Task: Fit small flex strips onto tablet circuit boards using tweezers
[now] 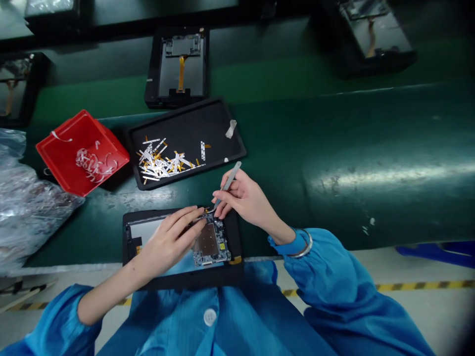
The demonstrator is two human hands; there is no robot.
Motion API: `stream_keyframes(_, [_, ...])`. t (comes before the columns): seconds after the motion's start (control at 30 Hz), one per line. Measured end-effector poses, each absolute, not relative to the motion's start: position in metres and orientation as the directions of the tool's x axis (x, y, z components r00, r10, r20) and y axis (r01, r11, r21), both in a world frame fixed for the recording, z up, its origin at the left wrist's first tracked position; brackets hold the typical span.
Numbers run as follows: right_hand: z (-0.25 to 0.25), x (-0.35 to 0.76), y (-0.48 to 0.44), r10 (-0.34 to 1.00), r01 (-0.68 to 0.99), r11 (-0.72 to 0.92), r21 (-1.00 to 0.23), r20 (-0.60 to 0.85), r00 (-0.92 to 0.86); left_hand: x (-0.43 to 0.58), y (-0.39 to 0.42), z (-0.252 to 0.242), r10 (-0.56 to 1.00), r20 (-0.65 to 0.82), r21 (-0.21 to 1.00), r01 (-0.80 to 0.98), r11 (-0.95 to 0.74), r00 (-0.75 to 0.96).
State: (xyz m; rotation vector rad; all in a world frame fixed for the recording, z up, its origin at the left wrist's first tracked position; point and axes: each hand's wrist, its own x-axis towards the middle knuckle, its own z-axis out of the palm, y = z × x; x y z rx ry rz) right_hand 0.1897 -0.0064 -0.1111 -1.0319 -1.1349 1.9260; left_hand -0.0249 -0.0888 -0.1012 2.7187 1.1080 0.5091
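In front of me an opened tablet (156, 229) lies in a black tray-like frame, its circuit board (208, 242) exposed on the right. My right hand (243, 198) is closed around metal tweezers (230, 177), whose tips point down at the board's upper edge. Laid across the tablet is my left hand (170, 244), palm down, fingers stretched out towards the tweezer tips. Its fingertips rest at the board's upper edge; whether they press on a small part there is hidden. Beyond the tablet, a black tray (193, 123) holds a pile of white flex strips (159, 160) with amber tails.
A red bin (70, 143) with white scraps stands left of the black tray. Clear plastic bags (33, 212) lie at the far left. More opened tablets (181, 69) sit on the green belt behind, including one at the upper right (378, 37). The bench's front edge is close to my body.
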Motion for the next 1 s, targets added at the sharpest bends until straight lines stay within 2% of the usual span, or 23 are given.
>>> stream_keyframes(0.3, [-0.108,0.191,-0.009,0.848,-0.071,-0.336,-0.939,-0.269,-0.458,-0.023,-0.087,-0.097,0.715,0.241,0.220,0.680,-0.699,0.656])
stream_keyframes(0.43, [-0.109,0.191,-0.007,0.841,-0.084,-0.311,-0.947,-0.233,-0.488,-0.022,-0.084,-0.097,0.725,0.265,0.238,0.685,-0.689,0.636])
stream_keyframes(0.63, [-0.111,0.192,-0.006,0.834,-0.108,-0.308,-0.945,-0.214,-0.508,-0.026,-0.086,-0.101,0.735,0.221,0.269,0.685,-0.677,0.641])
stream_keyframes(0.7, [-0.112,0.192,-0.006,0.836,-0.107,-0.302,-0.947,-0.209,-0.507,-0.026,-0.086,-0.099,0.717,0.234,0.219,0.683,-0.697,0.657])
stream_keyframes(0.8, [-0.113,0.190,-0.006,0.839,-0.103,-0.299,-0.949,-0.210,-0.502,-0.024,-0.086,-0.094,0.662,0.240,0.078,0.665,-0.742,0.710])
stream_keyframes(0.9, [-0.110,0.187,-0.006,0.841,-0.091,-0.298,-0.950,-0.216,-0.496,-0.023,-0.086,-0.088,0.614,0.195,-0.032,0.631,-0.775,0.765])
stream_keyframes(0.93, [-0.107,0.188,-0.007,0.856,-0.085,-0.275,-0.958,-0.204,-0.475,-0.025,-0.086,-0.087,0.611,0.177,-0.034,0.625,-0.780,0.772])
stream_keyframes(1.0, [-0.098,0.193,-0.013,0.914,-0.056,-0.172,-0.983,-0.138,-0.381,-0.030,-0.086,-0.088,0.627,0.157,0.057,0.627,-0.777,0.763])
